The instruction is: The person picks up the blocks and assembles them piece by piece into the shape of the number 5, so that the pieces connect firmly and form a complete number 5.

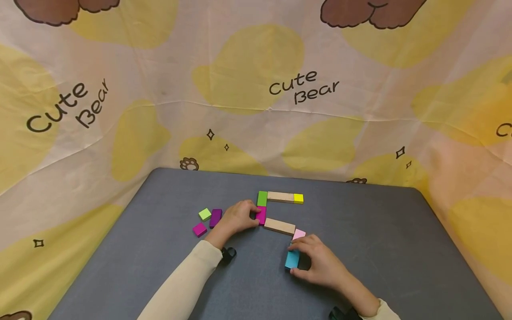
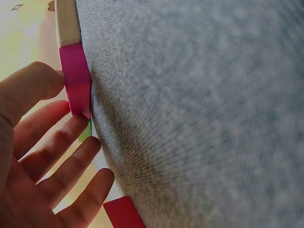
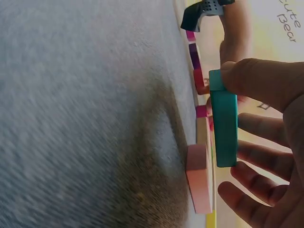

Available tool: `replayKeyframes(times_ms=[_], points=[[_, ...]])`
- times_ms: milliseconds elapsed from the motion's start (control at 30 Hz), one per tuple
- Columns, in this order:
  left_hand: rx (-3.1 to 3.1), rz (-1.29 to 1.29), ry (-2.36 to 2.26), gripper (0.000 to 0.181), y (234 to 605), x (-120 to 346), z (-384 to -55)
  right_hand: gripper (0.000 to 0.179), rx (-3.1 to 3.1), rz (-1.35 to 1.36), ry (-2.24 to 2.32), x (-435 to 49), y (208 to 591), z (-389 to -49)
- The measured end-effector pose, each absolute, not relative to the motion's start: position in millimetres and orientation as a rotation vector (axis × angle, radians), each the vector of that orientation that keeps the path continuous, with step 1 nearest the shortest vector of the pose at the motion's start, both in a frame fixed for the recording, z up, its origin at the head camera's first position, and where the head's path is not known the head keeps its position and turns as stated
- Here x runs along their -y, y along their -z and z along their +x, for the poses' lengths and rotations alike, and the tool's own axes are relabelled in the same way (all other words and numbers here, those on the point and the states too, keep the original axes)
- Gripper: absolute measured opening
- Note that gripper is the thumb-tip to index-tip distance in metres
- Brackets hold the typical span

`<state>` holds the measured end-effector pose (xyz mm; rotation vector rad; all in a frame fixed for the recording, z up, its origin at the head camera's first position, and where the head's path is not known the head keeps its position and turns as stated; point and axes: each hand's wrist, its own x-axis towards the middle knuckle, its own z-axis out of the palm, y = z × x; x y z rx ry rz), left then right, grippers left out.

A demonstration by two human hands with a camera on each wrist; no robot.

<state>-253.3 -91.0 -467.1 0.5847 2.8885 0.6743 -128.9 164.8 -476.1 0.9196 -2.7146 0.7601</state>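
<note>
Centre print (image 1: 304, 87): "Cute Bear", on backdrop cloth (image 1: 248, 66), beyond table (image 1: 380, 231).
Left print (image 1: 67, 105): "Cute Bear", same cloth, left of table.
Right print (image 1: 504, 130): "C", cut off, same cloth, right of table.

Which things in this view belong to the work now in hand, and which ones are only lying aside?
Seem to belong to the work:
blue block, held by the right hand
long magenta block, pinched by the left hand
green block
far wooden block
near wooden block
yellow block
pink block

Lying aside, perhaps spare:
lime block
purple block
small magenta block
</note>
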Motion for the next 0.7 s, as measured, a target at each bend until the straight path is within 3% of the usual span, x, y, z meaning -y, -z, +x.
replayKeyframes(times_ms=[700], points=[[-2.899,0.604,-0.687,0.034,469.7,91.6,-254.6,0.043,2.769,0.905,-0.719,-152.7,487.2,-126.8]])
